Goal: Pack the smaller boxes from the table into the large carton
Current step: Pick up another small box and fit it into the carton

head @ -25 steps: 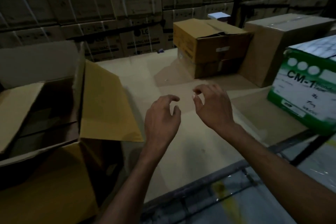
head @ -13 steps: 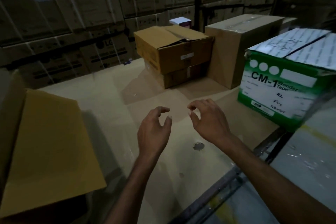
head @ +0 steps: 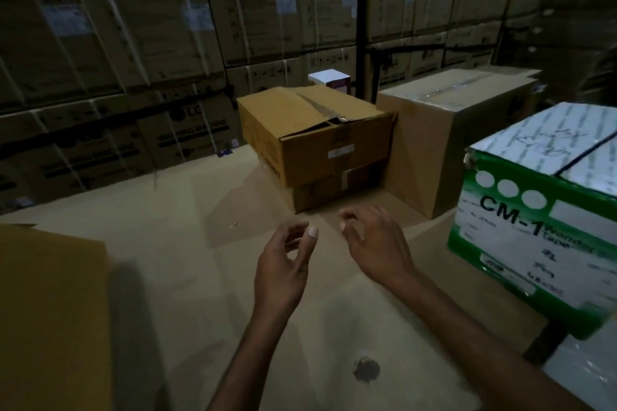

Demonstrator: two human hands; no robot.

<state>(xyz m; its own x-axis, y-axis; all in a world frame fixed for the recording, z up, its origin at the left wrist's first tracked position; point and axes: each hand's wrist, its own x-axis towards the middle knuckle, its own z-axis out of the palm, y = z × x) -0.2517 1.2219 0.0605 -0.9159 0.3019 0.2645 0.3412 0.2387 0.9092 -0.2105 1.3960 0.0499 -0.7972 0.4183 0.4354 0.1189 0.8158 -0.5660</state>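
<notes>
Two brown cardboard boxes are stacked at the table's middle back: the upper box (head: 314, 133) has a torn taped top, the lower box (head: 337, 190) sits under it. My left hand (head: 283, 272) and my right hand (head: 374, 243) hover side by side over the table (head: 173, 264), just in front of the stack. Both have loosely curled fingers and hold nothing. A yellow-brown flap of the large carton (head: 50, 310) shows at the left edge; the carton's inside is out of view.
A tall brown taped box (head: 450, 137) stands right of the stack. A green and white box marked CM-1 (head: 534, 217) sits at the right table edge. A small white box (head: 330, 78) lies behind the stack. Strapped cartons (head: 167, 43) wall off the back.
The view has swung right, so the large carton has slid almost out of frame. Both hands have moved forward toward the stacked brown boxes, still holding nothing.
</notes>
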